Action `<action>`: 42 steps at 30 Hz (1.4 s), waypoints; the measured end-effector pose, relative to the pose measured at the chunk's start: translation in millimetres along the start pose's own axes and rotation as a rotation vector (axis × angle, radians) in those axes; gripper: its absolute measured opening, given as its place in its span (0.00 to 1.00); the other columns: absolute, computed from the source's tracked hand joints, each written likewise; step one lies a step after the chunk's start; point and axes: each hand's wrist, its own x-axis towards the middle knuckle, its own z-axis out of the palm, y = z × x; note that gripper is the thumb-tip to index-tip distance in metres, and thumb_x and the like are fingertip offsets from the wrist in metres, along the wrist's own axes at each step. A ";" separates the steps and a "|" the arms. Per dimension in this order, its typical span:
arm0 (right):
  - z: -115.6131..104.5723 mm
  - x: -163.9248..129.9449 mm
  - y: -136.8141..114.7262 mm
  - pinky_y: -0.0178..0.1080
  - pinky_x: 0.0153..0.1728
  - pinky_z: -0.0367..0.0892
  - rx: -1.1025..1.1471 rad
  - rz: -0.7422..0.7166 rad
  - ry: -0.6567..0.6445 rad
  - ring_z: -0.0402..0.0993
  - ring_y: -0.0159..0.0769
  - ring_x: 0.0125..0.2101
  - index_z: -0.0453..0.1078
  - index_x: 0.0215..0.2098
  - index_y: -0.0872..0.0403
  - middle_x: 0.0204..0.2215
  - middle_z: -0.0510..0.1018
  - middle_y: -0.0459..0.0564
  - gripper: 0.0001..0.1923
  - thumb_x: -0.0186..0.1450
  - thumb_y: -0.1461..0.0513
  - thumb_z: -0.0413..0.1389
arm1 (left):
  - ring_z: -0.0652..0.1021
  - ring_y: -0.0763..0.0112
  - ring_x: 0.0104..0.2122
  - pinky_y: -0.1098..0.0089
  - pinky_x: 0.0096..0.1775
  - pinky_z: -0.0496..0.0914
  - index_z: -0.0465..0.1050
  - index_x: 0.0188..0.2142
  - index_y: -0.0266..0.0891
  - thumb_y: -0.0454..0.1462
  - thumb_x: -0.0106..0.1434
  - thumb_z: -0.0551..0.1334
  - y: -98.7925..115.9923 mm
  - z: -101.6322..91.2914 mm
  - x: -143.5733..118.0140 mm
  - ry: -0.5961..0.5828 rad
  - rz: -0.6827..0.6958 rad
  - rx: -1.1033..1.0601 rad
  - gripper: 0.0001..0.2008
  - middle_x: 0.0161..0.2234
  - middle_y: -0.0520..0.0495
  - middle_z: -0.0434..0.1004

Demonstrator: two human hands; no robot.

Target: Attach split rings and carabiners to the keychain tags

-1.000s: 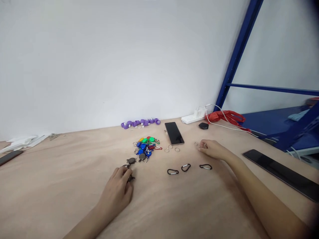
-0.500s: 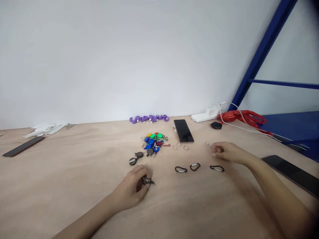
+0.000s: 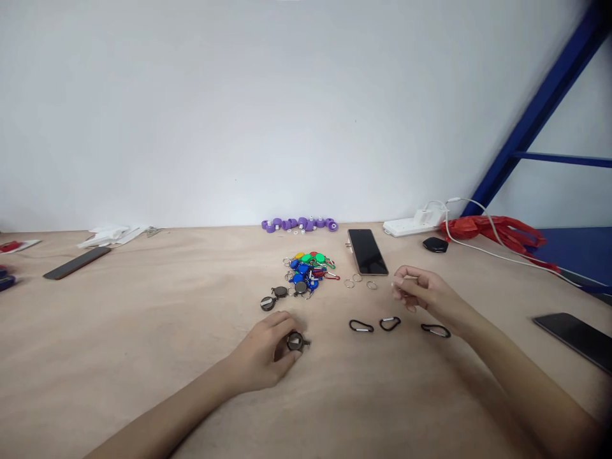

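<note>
My left hand (image 3: 268, 354) has dragged the dark reel (image 3: 295, 342) from the coloured tags (image 3: 308, 268) and grips it on the counter (image 3: 143, 331); my right hand (image 3: 423, 293) now lifts, pinched on a small ring (image 3: 400, 278), carabiners (image 3: 389, 324) just below

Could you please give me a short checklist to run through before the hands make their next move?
1. Left hand holds the round black reel: ok.
2. Right hand pinches a split ring: cannot tell, too small.
3. Three black carabiners lie apart from each other: ok.
4. Loose split rings lie beside the phone: ok.
5. Coloured tag pile apart from both hands: ok.
</note>
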 end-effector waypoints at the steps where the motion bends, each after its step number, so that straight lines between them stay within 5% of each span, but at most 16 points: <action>1: 12.0 -0.2 1.3 0.31 0.20 0.59 0.019 0.024 -0.019 0.64 0.28 0.20 0.60 0.30 0.52 0.22 0.72 0.44 0.23 0.57 0.44 0.61 | 0.72 0.65 0.38 0.65 0.40 0.69 0.68 0.44 0.39 0.29 0.57 0.60 0.1 0.4 0.0 0.016 -0.020 -0.024 0.14 0.40 0.44 0.70; 6: 79.5 -9.7 10.2 0.32 0.19 0.60 -0.007 0.028 -0.252 0.65 0.29 0.18 0.60 0.30 0.52 0.20 0.74 0.43 0.20 0.60 0.47 0.59 | 0.71 0.70 0.32 0.71 0.32 0.67 0.69 0.44 0.37 0.30 0.55 0.62 0.2 6.5 0.8 0.060 -0.109 -0.250 0.15 0.40 0.45 0.69; 9: 109.4 -22.9 10.9 0.32 0.21 0.60 -0.067 -0.089 -0.267 0.65 0.29 0.19 0.61 0.30 0.52 0.20 0.74 0.43 0.13 0.64 0.52 0.56 | 0.68 0.75 0.28 0.74 0.28 0.63 0.69 0.41 0.36 0.31 0.55 0.65 1.8 11.1 2.9 0.049 -0.221 -0.461 0.13 0.35 0.48 0.69; 13: 127.9 -38.8 7.0 0.33 0.25 0.62 -0.125 -0.301 -0.256 0.68 0.31 0.22 0.62 0.32 0.51 0.21 0.74 0.43 0.08 0.67 0.56 0.52 | 0.69 0.76 0.28 0.74 0.31 0.63 0.69 0.38 0.34 0.37 0.58 0.67 6.3 14.8 5.6 -0.032 -0.313 -0.883 0.12 0.30 0.49 0.71; 18: 135.6 -45.6 3.9 0.32 0.23 0.58 -0.156 -0.295 -0.376 0.64 0.29 0.22 0.59 0.32 0.51 0.21 0.70 0.41 0.08 0.68 0.58 0.50 | 0.74 0.70 0.34 0.72 0.33 0.66 0.69 0.40 0.33 0.42 0.59 0.68 9.9 18.6 5.9 -0.084 -0.251 -1.176 0.16 0.35 0.43 0.73; 25: 137.4 -47.7 5.2 0.32 0.23 0.53 -0.496 -0.342 -0.343 0.59 0.29 0.22 0.57 0.31 0.51 0.22 0.66 0.40 0.08 0.69 0.60 0.47 | 0.73 0.71 0.32 0.70 0.34 0.68 0.68 0.41 0.33 0.44 0.61 0.66 10.3 20.8 5.5 -0.129 -0.247 -1.168 0.17 0.35 0.43 0.72; 34: 145.5 -46.1 12.8 0.35 0.25 0.53 -0.662 -0.761 -0.309 0.62 0.31 0.23 0.61 0.27 0.52 0.23 0.69 0.44 0.11 0.67 0.66 0.44 | 0.70 0.72 0.36 0.67 0.41 0.67 0.64 0.45 0.38 0.44 0.69 0.55 25.0 22.2 -2.2 -0.186 -0.138 -1.023 0.12 0.38 0.47 0.66; 42: 141.9 -39.3 9.5 0.35 0.24 0.52 -0.666 -0.756 -0.236 0.60 0.30 0.21 0.58 0.25 0.52 0.20 0.67 0.44 0.13 0.67 0.65 0.44 | 0.70 0.68 0.38 0.63 0.45 0.65 0.52 0.62 0.42 0.43 0.70 0.53 27.2 19.6 -6.7 -0.239 -0.088 -0.922 0.23 0.39 0.45 0.65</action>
